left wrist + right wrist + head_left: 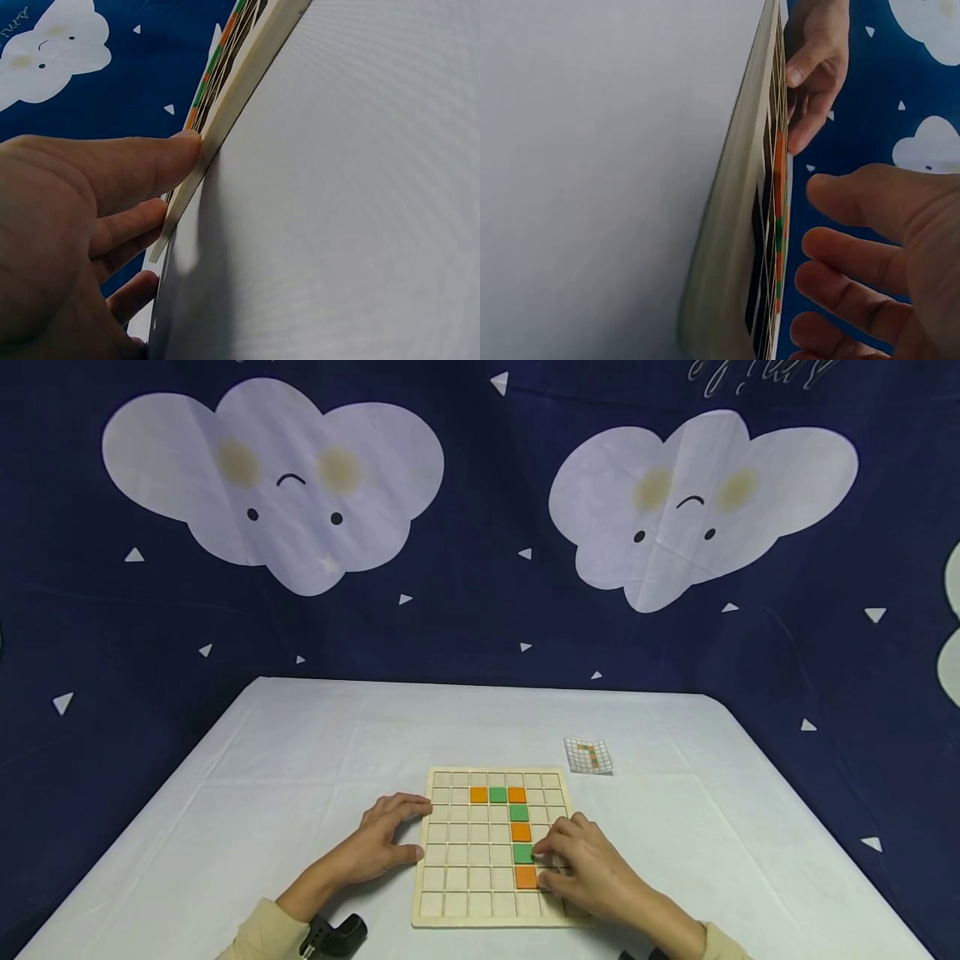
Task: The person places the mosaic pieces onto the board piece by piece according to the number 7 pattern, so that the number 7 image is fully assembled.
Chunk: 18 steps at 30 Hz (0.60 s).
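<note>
A pale wooden grid board (457, 857) lies on the table, with several orange and green square tiles in its cells. They form a short row near the far side, ending in an orange tile (517, 795), and a column down to another orange tile (526, 877). My left hand (382, 841) rests against the board's left edge, thumb and fingertips touching the rim (236, 90). Over the board's right part is my right hand (592, 868), fingertips beside the lowest green tile (522, 853) and orange tile. Nothing shows between its thumb and fingers (855, 259).
Beyond the board's far right corner lies a small card (589, 756) printed with a grid and a coloured pattern. A white cloth covers the table (225, 860). Behind it hangs a dark blue curtain (480, 627) with clouds. A black device (335, 935) sits at the left wrist.
</note>
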Available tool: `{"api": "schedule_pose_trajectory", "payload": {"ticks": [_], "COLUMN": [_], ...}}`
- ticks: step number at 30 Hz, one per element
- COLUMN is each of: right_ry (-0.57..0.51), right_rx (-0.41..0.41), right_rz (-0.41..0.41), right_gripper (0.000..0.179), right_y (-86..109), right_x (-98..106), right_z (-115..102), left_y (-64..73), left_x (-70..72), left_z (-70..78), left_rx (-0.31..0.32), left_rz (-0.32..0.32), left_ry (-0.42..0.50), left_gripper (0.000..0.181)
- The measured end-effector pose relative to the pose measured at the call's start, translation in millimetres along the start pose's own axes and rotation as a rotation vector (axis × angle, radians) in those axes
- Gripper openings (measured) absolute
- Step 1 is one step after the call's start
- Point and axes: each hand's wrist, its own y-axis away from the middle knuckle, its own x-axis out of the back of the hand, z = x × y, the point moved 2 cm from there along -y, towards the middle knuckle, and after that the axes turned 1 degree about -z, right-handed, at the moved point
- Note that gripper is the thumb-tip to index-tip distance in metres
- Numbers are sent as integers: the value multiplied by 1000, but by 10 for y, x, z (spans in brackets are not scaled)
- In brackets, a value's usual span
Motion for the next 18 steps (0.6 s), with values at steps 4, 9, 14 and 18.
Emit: {"api": "schedule_pose_trajectory", "payload": {"ticks": [4, 9, 14, 18], "right_ry": [-8, -11, -11, -33], "right_rx": [-23, -29, -52, -99], "right_rz": [17, 86, 143, 177], "right_gripper": [22, 23, 24, 24], "right_y": [-9, -29, -40, -52], "right_x": [41, 107, 159, 191], "right_z": [41, 90, 151, 203], "left_y": [11, 9, 21, 51], "left_x": [0, 9, 17, 44], "left_z": [3, 17, 43, 69], "left_rx": [8, 18, 16, 22], "left_rz": [-4, -6, 11, 69], "left_ry": [3, -4, -19, -35], "left_gripper": [55, 55, 54, 52]}}
